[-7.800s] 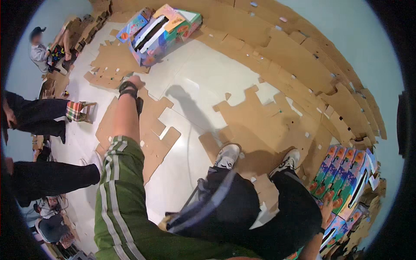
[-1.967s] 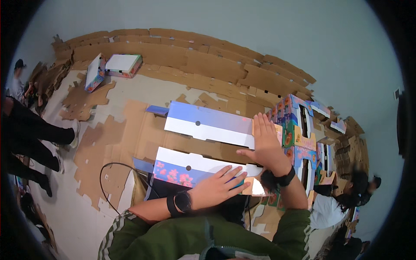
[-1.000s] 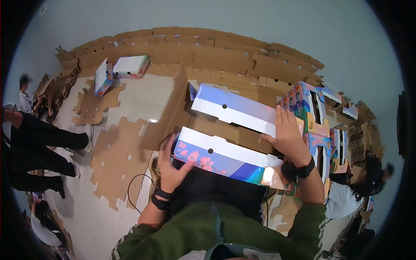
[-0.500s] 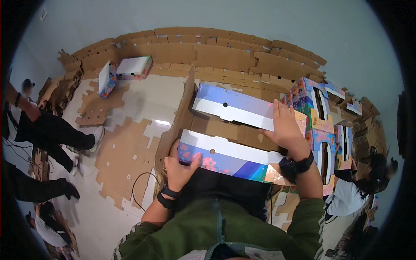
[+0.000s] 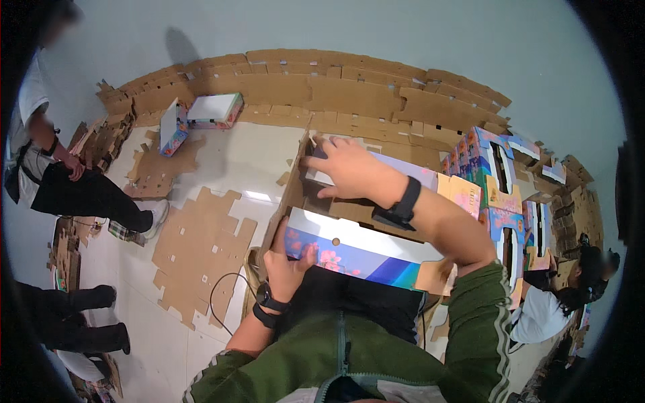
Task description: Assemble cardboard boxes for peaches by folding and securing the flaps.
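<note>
Mid-frame, an open carton (image 5: 366, 260), blue with pink flowers and white upper edges, has its lower-left corner clamped in the left grip (image 5: 285, 270), most fingers hidden, while the right grip (image 5: 349, 169), fingers apart, partly covers the far wall.

Small print on the orange end panel (image 5: 463, 195) of the floral cardboard carton (image 5: 366, 258), similar print on the orange tab (image 5: 500, 196) of a stacked carton (image 5: 481, 161), none legible
</note>
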Demonstrator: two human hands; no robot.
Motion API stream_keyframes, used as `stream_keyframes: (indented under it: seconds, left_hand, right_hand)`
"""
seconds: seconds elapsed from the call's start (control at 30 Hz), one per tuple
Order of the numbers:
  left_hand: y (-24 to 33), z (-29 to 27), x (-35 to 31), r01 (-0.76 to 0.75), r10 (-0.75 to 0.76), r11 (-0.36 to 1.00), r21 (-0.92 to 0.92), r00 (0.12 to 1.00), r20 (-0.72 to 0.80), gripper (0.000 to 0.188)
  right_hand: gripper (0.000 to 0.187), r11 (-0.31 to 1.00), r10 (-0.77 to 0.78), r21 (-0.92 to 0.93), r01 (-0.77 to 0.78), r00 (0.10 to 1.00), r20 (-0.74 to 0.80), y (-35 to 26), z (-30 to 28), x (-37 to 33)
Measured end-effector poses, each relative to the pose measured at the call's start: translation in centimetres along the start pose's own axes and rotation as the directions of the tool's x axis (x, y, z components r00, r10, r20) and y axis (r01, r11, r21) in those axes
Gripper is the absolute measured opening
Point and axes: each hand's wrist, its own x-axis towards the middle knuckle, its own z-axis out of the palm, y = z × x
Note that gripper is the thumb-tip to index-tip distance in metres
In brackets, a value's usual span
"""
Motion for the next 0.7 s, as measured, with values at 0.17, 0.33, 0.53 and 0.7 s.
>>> stream_keyframes:
  seconds: [0.17,0.33,0.53,0.7]
  left_hand:
    - [0.0,-0.2,-0.3,-0.005,0.005,1.000,0.022,1.000,0.028,0.077]
    - [0.4,-0.8,-0.2,-0.286,0.317,0.921,0.266,0.945,-0.081,0.057]
    - [-3.6,-2.3,-1.5,-0.445,0.570,0.791,0.420,0.786,-0.241,0.066]
    - [-3.1,-3.1,-0.4,-0.593,0.561,0.805,-0.019,0.770,-0.305,0.072]
  right_hand:
    - [0.064,0.998,0.058,0.034,-0.061,0.995,0.081,-0.2,0.5,1.2]
    - [0.069,0.979,0.175,0.116,-0.167,0.983,-0.059,-0.2,2.3,1.6]
    - [0.067,0.975,0.215,0.059,-0.215,0.977,0.006,-0.6,2.2,2.3]
    - [0.070,0.945,0.209,0.273,-0.180,0.975,-0.081,-0.6,1.9,1.5]
